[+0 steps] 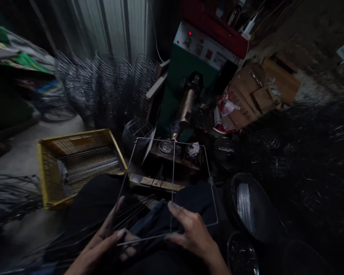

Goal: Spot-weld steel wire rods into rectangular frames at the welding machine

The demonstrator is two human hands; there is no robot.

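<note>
A rectangular wire frame (173,172) with a straight wire down its middle reaches away from me over my lap. My left hand (103,242) grips it at the near left corner, thumb over the wire. With thumb and fingers, my right hand (193,231) pinches the near end of the middle wire where it meets the near side. The frame's far side lies at the copper-coloured electrode arm (186,109) of a green machine (176,72); whether its tip touches the wire is unclear. Several loose wires (134,210) rest across my lap.
A yellow crate (41,175) with straight wires stands at left. Stacked wire rings (103,84) line the back. Below the electrode sits a dish of small metal pieces (166,147). A cardboard box (245,101) and black round basins (260,214) are at right.
</note>
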